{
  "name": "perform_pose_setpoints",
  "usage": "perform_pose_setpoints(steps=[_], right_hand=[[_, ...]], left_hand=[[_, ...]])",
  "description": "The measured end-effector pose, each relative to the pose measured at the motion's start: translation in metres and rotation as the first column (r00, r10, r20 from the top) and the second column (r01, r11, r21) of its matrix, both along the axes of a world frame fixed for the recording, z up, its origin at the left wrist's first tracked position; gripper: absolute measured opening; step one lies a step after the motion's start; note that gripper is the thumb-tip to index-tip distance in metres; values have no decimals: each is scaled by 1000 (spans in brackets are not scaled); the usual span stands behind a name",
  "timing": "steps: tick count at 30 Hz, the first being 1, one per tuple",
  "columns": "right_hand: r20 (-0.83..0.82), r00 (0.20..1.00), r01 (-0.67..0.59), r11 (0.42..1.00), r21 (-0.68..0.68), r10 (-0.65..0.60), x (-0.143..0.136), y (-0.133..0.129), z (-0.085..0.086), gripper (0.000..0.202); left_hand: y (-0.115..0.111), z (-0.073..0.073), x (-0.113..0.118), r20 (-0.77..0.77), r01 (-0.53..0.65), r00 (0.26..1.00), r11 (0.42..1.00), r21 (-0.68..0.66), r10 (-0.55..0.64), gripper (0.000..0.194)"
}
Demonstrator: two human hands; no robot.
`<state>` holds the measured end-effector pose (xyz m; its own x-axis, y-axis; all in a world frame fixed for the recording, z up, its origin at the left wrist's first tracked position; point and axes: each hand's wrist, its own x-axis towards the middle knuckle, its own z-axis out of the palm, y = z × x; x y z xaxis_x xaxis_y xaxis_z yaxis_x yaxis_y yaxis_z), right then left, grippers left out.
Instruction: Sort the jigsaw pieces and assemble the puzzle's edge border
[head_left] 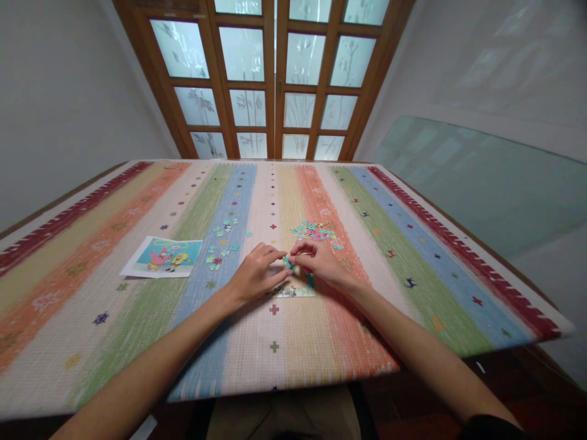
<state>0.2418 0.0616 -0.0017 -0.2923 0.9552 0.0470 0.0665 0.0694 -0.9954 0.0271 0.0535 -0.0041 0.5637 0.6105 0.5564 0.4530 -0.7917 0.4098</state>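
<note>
My left hand point(259, 272) and my right hand point(323, 263) meet at the middle of the table. Between their fingertips are small teal jigsaw puzzle pieces point(288, 263), held just above the cloth. My right thumb and index finger pinch at them from the right. On the left side, my left index finger and thumb close around their edge; the exact contact is blurred. Just below my hands lies a joined strip of puzzle point(293, 293), partly covered by the fingers. Another teal piece point(310, 280) shows under my right hand.
A pile of loose puzzle pieces point(316, 232) lies beyond my right hand. Several more pieces point(220, 253) are scattered to the left. A printed cartoon picture point(164, 257) rests farther left on the striped tablecloth point(247, 342). Wooden glass-paned doors point(275, 91) stand behind the table.
</note>
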Motion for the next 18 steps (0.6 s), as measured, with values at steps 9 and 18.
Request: perform_pose_setpoints(steps=[9, 18], right_hand=[[15, 1000, 19, 1000, -18, -19, -2, -2, -3, 32], [302, 953, -28, 991, 129, -12, 13, 3, 3, 5]], left_hand=[[1, -2, 2, -17, -41, 999, 989, 140, 44, 24], [3, 2, -1, -65, -49, 996, 994, 93, 55, 23]])
